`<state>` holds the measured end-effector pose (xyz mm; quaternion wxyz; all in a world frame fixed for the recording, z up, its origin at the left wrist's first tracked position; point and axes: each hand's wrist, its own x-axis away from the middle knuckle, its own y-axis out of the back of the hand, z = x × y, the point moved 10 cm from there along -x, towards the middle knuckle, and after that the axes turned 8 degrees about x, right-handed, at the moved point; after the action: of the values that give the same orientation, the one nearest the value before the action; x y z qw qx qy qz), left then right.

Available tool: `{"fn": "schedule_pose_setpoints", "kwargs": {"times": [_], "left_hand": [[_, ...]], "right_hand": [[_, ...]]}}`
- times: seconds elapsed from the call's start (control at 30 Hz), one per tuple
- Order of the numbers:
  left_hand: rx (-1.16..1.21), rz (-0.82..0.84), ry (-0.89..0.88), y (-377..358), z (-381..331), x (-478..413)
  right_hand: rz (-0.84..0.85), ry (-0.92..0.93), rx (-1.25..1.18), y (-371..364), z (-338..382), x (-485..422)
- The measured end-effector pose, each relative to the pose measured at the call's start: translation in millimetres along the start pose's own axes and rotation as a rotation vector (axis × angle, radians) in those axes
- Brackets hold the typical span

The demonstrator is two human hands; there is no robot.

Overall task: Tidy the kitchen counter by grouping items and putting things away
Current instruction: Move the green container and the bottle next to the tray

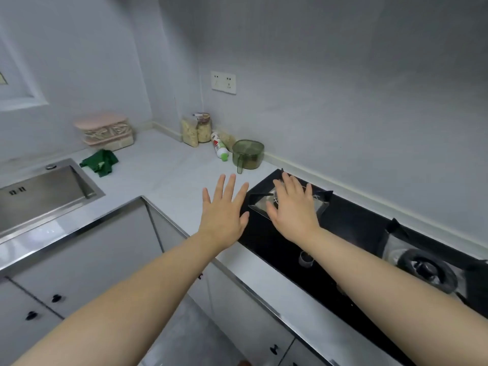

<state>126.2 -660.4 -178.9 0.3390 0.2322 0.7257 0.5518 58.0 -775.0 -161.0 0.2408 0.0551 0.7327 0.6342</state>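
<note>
**Over the hob's left edge, two empty hands spread flat**

On the far left, a stainless steel sink (39, 196) is cut off by the frame. Behind it, two stacked clear tubs with pink lids (105, 130) stand against the wall, their contents too blurred to name. A crumpled dark green cloth (100, 162) lies on the pale grey counter (163, 167) just in front of them.

In the back corner, a square clear plastic canister of pale flakes (189, 134) touches a round glass jar (204, 128) with similar filling. Next to these, a white plastic bottle with a green cap (219, 146) lies tilted. Its long axis runs from the wall towards the counter's front, cap end nearest the viewer; its label is unreadable. Something grainy behind it is hard to make out. Just to the right stands a translucent green lidded jug (248, 154), its handle pointing forward.

The left hand (224, 215) hovers palm down above the counter beside the black glass hob (343, 233), fingers straight and splayed, holding nothing. The right hand (293, 207), equally loose and empty, covers most of the foil-lined left burner (320, 204); whether it touches cannot be told. The right-hand black burner (427, 270) is partly hidden by the forearm.
</note>
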Motion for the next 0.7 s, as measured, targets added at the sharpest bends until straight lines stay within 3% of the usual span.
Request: {"fn": "schedule_pose_setpoints", "kwargs": {"times": [0.43,0.7], "left_hand": [[0.012,0.087,0.083,-36,116,-151],[0.072,0.16,0.139,-72,176,-212]], "right_hand": [[0.081,0.045,-0.078,-87,47,-192],[0.137,0.036,-0.136,-134,73,-266]]}}
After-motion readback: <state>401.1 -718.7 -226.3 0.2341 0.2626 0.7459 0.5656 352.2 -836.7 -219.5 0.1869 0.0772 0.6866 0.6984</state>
